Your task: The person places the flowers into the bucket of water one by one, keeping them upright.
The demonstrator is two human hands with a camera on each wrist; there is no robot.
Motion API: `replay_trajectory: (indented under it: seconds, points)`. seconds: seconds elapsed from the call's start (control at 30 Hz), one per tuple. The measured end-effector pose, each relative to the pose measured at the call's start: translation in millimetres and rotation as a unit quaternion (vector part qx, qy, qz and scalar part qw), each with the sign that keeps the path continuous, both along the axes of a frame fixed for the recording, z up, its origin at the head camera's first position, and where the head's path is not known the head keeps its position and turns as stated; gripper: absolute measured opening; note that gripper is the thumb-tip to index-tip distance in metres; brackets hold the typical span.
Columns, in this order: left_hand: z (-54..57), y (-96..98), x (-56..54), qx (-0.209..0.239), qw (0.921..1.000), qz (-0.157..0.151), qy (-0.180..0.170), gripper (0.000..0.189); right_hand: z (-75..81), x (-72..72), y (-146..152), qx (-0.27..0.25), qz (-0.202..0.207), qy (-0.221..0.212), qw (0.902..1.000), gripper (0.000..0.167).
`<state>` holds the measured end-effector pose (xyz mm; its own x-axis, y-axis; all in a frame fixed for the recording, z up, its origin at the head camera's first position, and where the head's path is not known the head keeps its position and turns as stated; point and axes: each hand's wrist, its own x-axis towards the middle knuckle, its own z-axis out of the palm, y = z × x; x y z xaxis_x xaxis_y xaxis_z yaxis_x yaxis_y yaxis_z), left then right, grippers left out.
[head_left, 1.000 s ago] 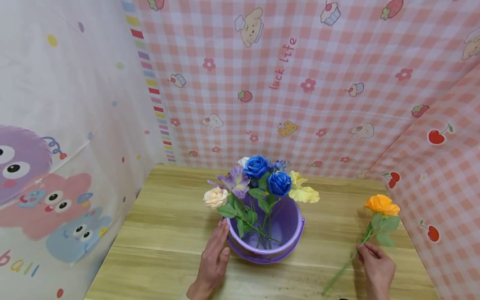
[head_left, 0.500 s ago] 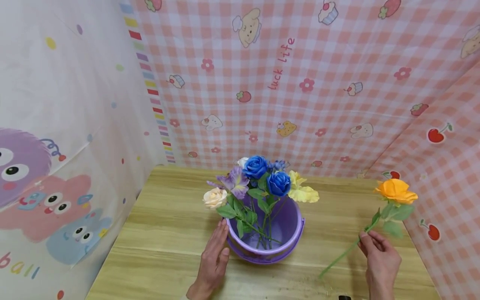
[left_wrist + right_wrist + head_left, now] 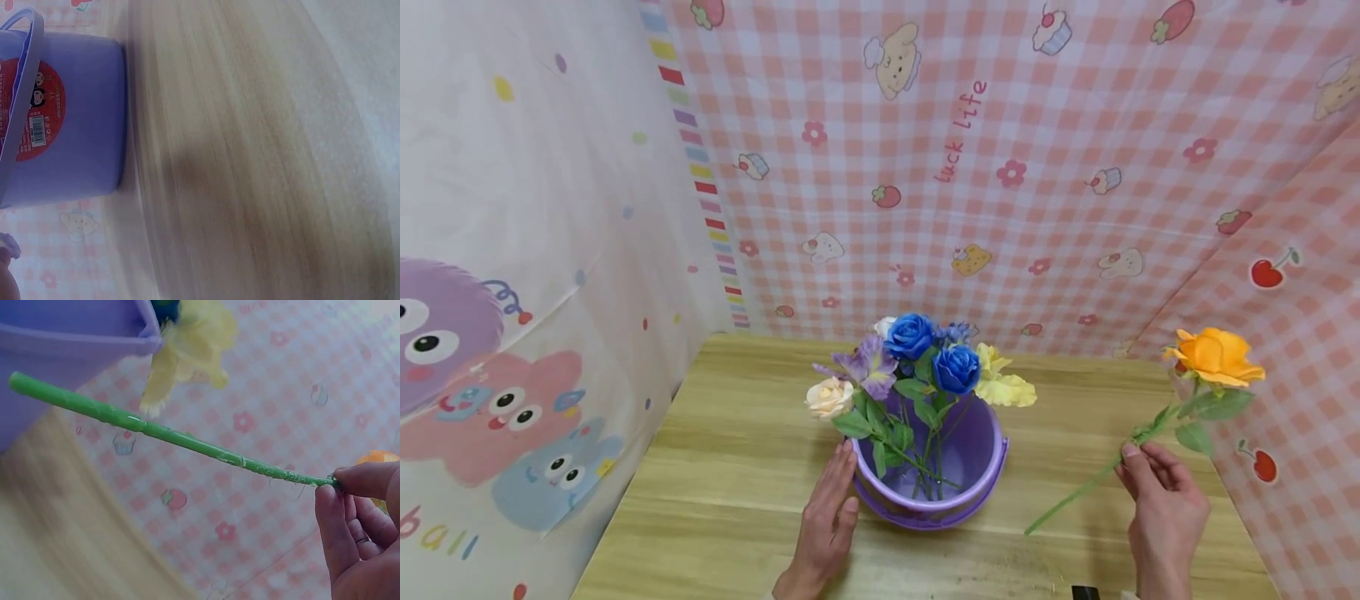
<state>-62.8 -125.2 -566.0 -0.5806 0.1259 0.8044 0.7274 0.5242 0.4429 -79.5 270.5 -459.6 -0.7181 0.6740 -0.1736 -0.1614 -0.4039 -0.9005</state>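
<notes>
My right hand (image 3: pixel 1167 508) pinches the green stem of an orange rose (image 3: pixel 1217 357) between thumb and fingers, right of the bucket. In the right wrist view the bare stem (image 3: pixel 187 442) slants from the fingertips toward the bucket wall. A purple bucket (image 3: pixel 940 504) stands mid-table with flowers in it: two blue roses (image 3: pixel 957 369), a purple iris-like bloom (image 3: pixel 872 367), a cream rose (image 3: pixel 830 397) and a yellow bloom (image 3: pixel 1006 387). My left hand (image 3: pixel 823 525) rests its straight fingers against the bucket's left side. The left wrist view shows the bucket (image 3: pixel 87 119) and its red label.
The wooden table (image 3: pixel 715 483) meets a pink checked cloth (image 3: pixel 850 167) behind and to the right. A white cartoon-print cloth (image 3: pixel 550 250) hangs at left. A small black object (image 3: pixel 1085 592) lies at the front edge, near green scraps.
My right hand has raised the orange rose and shifted slightly right and away from me, with the stem's lower end lifting too. The left hand keeps its place at the bucket.
</notes>
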Motion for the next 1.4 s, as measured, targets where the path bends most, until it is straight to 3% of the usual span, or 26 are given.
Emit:
replay_trajectory:
  seconds: [0.37, 0.77, 0.97, 1.4]
  points:
    - [1.0, -0.7, 2.5, -0.007, 0.9999, 0.004, -0.007, 0.051, 31.0, -3.4, -24.6, -0.009, -0.013, 0.101, 0.9948, 0.018]
    - [2.0, -0.2, 3.6, -0.010, 0.9996, 0.004, -0.026, 0.049, 53.4, -9.6, -59.8, -0.005, 0.009, 0.209, 0.9779, 0.017]
    - [2.0, -0.5, 3.9, -0.011, 0.9994, 0.005, -0.032, 0.049, 49.1, -14.1, -79.1, 0.021, 0.037, 0.212, 0.9764, 0.017]
    - [0.6, -0.5, 4.8, -0.014, 0.9993, 0.008, -0.032, 0.049, 18.5, -15.4, -118.9, 0.122, 0.108, 0.162, 0.9734, 0.019]
